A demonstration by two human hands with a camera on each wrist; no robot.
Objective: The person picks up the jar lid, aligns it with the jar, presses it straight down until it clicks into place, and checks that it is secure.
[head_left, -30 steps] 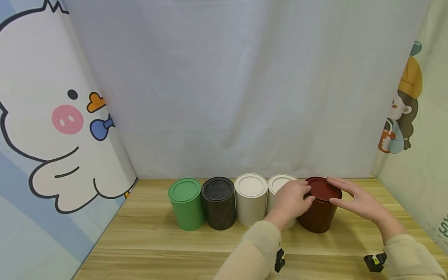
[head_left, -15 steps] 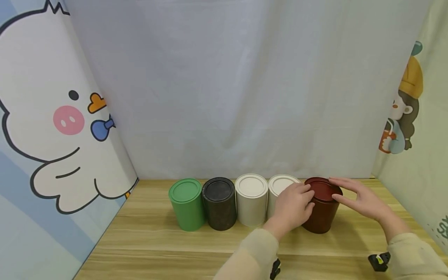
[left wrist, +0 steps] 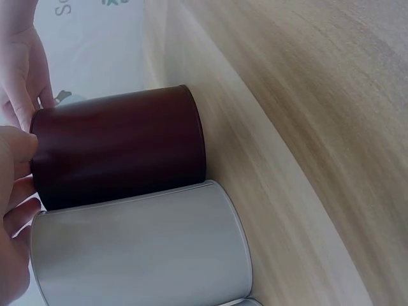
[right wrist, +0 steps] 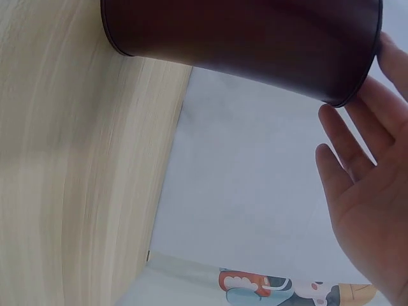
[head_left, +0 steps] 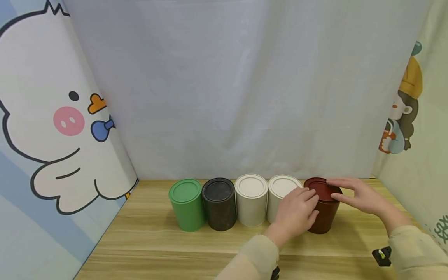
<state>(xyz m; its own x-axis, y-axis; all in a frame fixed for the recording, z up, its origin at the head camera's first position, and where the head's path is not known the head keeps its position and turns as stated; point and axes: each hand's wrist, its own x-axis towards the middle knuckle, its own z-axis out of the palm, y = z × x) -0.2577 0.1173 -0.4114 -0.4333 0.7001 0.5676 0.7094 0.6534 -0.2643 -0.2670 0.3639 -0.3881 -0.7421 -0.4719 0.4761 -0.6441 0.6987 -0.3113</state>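
Note:
Five lidded cans stand in a row on the wooden table (head_left: 157,241): green (head_left: 186,206), black (head_left: 219,205), white (head_left: 251,201), a second white one (head_left: 280,191) and dark red (head_left: 325,217) at the right end. My left hand (head_left: 302,204) rests with relaxed fingers against the red can's front left side, near its rim. My right hand (head_left: 344,191) lies with straight fingers on the right edge of the red lid. In the left wrist view the red can (left wrist: 121,150) touches the white can (left wrist: 140,252). The right wrist view shows the red can (right wrist: 242,44) beside my open palm (right wrist: 363,191).
A white curtain hangs right behind the row. Cartoon panels wall off the left side (head_left: 52,128) and the right side (head_left: 413,116). Bare wooden table lies in front of the cans and to the left of the green one.
My left hand slid down and to the right, off the second white can's lid and onto the red can's side. The right hand and the red can barely shifted.

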